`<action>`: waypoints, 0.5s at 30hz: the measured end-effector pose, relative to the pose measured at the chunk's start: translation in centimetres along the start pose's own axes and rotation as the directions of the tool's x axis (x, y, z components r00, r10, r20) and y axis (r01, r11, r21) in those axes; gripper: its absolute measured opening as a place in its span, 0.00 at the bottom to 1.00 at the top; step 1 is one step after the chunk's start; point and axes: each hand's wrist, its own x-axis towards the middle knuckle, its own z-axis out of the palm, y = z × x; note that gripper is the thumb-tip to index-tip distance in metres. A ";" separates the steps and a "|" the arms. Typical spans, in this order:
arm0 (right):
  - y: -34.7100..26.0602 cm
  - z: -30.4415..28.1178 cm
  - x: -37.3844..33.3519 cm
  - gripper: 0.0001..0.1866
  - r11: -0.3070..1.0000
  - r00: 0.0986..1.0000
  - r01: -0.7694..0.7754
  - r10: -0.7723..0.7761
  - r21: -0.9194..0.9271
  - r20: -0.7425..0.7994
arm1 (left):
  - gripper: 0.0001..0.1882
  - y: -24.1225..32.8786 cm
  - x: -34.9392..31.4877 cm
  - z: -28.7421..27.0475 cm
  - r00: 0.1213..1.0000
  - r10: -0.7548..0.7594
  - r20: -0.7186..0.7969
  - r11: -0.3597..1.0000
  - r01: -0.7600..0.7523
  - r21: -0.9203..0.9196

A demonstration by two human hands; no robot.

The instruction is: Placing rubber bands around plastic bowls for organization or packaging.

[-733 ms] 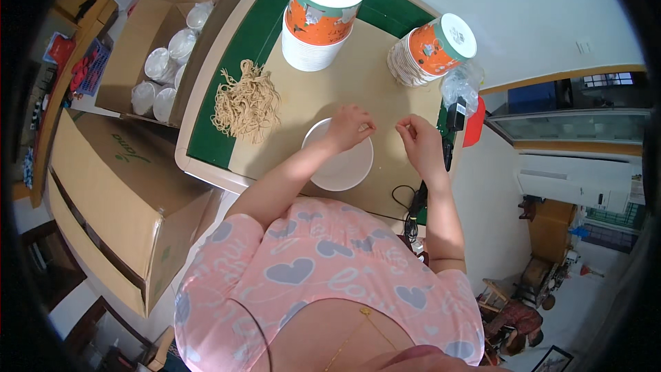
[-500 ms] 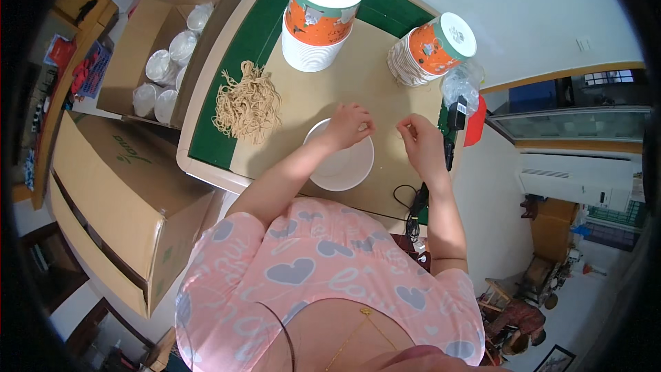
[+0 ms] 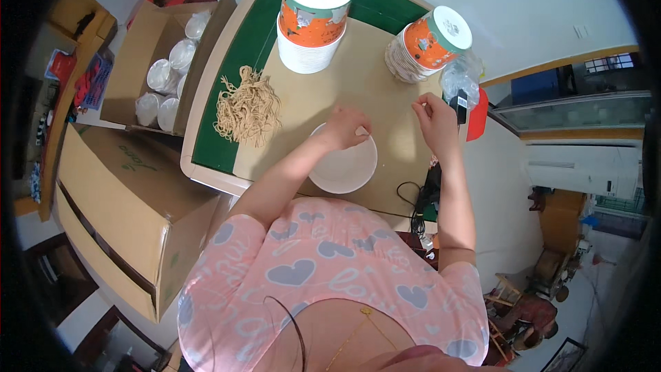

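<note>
We hold our left hand [image 3: 344, 129], fingers curled, over the far rim of the round white bowl [image 3: 343, 171] on the green-and-tan bench [image 3: 372, 69]. Our right hand [image 3: 435, 124] is apart, to the bowl's right, thumb and fingers drawn together. We cannot tell whether either grips anything. Tangled tan cords [image 3: 248, 108] lie heaped leftward.

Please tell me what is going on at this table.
A person is working with both bare hands. The left hand is over the far rim of a white bowl, and the right hand is raised to the bowl's right. Whether either holds something thin is too small to tell. A tangled tan pile of strands lies to the left, and two stacks of tubs stand beyond.
</note>
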 end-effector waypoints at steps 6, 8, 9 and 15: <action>-0.5 0.5 0.2 0.07 0.993 0.997 0.076 -0.074 0.094 -0.028 | 0.10 -0.6 0.4 0.6 0.963 -0.217 0.160 0.975 0.204 0.092; -0.5 0.6 -0.1 0.07 0.989 0.998 0.061 -0.057 0.133 -0.035 | 0.11 -0.6 0.5 0.5 0.935 -0.315 0.164 0.947 0.298 0.121; -0.6 0.6 -0.3 0.06 0.991 0.997 0.074 -0.071 0.109 -0.034 | 0.11 -0.6 0.4 0.6 0.946 -0.282 0.157 0.954 0.259 0.152; -1.9 0.0 -0.5 0.06 0.998 0.999 0.042 -0.043 0.049 0.017 | 0.08 0.4 -0.1 0.2 0.993 -0.103 -0.057 0.988 0.096 -0.120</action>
